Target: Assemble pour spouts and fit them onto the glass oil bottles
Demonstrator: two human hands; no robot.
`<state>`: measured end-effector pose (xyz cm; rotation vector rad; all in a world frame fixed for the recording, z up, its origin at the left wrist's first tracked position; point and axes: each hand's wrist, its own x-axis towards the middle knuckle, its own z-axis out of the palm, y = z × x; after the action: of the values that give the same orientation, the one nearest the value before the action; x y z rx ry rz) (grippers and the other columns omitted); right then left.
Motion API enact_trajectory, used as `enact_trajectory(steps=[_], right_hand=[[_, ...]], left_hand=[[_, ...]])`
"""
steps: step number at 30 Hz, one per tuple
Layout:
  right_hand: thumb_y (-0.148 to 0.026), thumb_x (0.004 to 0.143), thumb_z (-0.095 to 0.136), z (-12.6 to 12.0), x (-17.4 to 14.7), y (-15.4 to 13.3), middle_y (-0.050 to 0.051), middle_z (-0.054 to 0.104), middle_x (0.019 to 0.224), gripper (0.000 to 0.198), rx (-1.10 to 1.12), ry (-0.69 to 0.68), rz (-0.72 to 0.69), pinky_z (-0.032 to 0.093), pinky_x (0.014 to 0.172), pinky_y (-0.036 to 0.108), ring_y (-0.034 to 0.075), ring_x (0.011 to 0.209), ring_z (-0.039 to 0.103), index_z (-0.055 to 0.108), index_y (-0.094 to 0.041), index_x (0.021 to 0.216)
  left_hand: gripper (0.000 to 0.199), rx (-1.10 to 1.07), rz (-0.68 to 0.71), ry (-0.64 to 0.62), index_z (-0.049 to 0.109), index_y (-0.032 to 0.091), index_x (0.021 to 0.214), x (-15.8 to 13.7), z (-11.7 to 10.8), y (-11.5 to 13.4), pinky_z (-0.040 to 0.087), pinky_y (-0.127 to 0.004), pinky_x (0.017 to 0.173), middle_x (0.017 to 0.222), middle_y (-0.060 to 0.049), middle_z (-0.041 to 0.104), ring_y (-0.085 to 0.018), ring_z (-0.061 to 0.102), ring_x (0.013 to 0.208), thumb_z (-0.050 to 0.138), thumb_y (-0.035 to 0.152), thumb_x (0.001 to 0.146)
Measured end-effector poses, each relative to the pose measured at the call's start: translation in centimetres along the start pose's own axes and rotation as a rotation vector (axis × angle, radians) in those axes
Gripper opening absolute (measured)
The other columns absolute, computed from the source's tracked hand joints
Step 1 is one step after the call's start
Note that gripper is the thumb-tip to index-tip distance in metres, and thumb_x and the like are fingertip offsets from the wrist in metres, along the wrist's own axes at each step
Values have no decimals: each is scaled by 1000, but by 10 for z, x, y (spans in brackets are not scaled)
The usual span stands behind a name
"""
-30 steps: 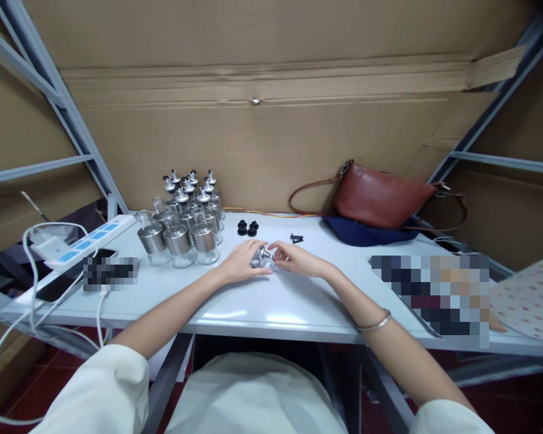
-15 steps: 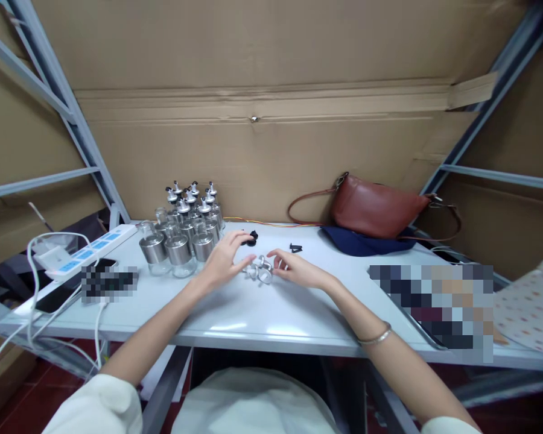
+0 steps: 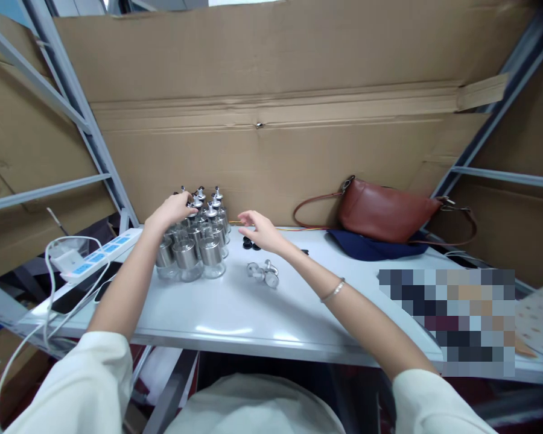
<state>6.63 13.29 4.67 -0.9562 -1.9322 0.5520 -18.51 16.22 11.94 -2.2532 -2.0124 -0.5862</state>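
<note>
My left hand (image 3: 171, 212) is over the left side of a group of glass bottles, close to their spout tops, its thumb and fingers apart. It hides part of the bottles behind it; whether it touches one I cannot tell. The bottles have steel bands, such as this front bottle (image 3: 211, 250), and several carry silver pour spouts (image 3: 212, 209). My right hand (image 3: 261, 232) hovers open to the right of the bottles, fingers spread, holding nothing. Below it on the table lie small black caps (image 3: 247, 243) and a cluster of shiny silver-and-clear parts (image 3: 265, 274).
A brown leather bag (image 3: 384, 211) rests on a dark blue cloth item (image 3: 371, 246) at the back right. On the left are a white power strip (image 3: 102, 253), a phone and cables. Cardboard (image 3: 276, 163) walls the back of the white table (image 3: 226, 307).
My left hand has moved left and up from the silver parts to the bottle tops. My right hand has lifted off those parts, moving slightly left and farther back. The view has shifted a little.
</note>
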Motion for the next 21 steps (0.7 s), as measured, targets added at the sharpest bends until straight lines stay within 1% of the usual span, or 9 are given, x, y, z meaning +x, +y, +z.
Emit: enact_trajectory(steps=[2, 6, 9, 12, 13, 15, 17, 19, 21], right_hand=[[-16, 74, 64, 21, 21, -2, 5, 61, 95, 26, 32, 7, 18, 46, 85, 35, 16, 86, 58, 59, -17, 99], [-15, 74, 65, 56, 49, -2, 5, 64, 94, 34, 97, -7, 49, 48, 82, 33, 16, 85, 61, 57, -16, 107], [-10, 72, 64, 70, 57, -1, 3, 66, 89, 41, 136, -14, 43, 48, 82, 31, 16, 84, 63, 55, -16, 112], [-9, 73, 61, 76, 56, 0, 2, 66, 86, 37, 147, 29, 33, 47, 84, 34, 17, 83, 62, 55, -17, 109], [-9, 74, 60, 77, 54, 1, 2, 66, 87, 36, 147, 47, 26, 47, 85, 35, 18, 84, 62, 54, -17, 109], [-12, 78, 56, 75, 50, 0, 4, 66, 95, 36, 149, 88, 4, 45, 87, 36, 18, 89, 61, 51, -18, 113], [-15, 81, 51, 71, 44, -3, 6, 63, 104, 37, 161, 181, -48, 43, 91, 37, 19, 95, 59, 46, -19, 118], [-20, 85, 47, 64, 39, -11, 9, 60, 113, 38, 167, 344, -134, 42, 93, 38, 20, 102, 56, 42, -20, 122], [-26, 89, 43, 54, 33, -24, 11, 55, 120, 38, 143, 538, -237, 40, 95, 40, 22, 108, 53, 38, -21, 126]], left_hand=[[34, -24, -38, 0, 62, 16, 102, 1, 4, -2, 46, -33, 82, 96, -10, 67, -28, 62, 95, 65, 28, 71], [29, -69, -22, 13, 64, 17, 97, 0, 7, -6, 47, -28, 73, 85, -6, 68, -22, 63, 81, 65, 28, 70], [22, -94, -27, 48, 64, 16, 94, -3, 8, -9, 46, -27, 72, 85, -6, 67, -21, 62, 78, 59, 26, 74], [22, -113, -35, 129, 62, 16, 97, -7, 7, -9, 45, -29, 76, 92, -8, 67, -21, 61, 83, 53, 23, 79], [22, -129, -33, 185, 61, 16, 98, -9, 5, -8, 45, -30, 78, 94, -8, 66, -21, 60, 84, 51, 23, 80], [22, -180, -24, 340, 59, 16, 100, -12, -7, -5, 44, -31, 79, 93, -8, 65, -20, 59, 83, 50, 21, 81], [24, -243, -12, 531, 55, 16, 104, -16, -26, 1, 45, -30, 79, 89, -6, 63, -18, 58, 80, 48, 17, 82], [27, -298, 10, 721, 50, 14, 110, -23, -52, 7, 45, -29, 79, 87, -4, 60, -15, 57, 77, 43, 12, 84], [29, -336, 75, 924, 45, 13, 111, -32, -79, 10, 45, -28, 81, 87, -2, 55, -11, 56, 77, 37, 7, 84]])
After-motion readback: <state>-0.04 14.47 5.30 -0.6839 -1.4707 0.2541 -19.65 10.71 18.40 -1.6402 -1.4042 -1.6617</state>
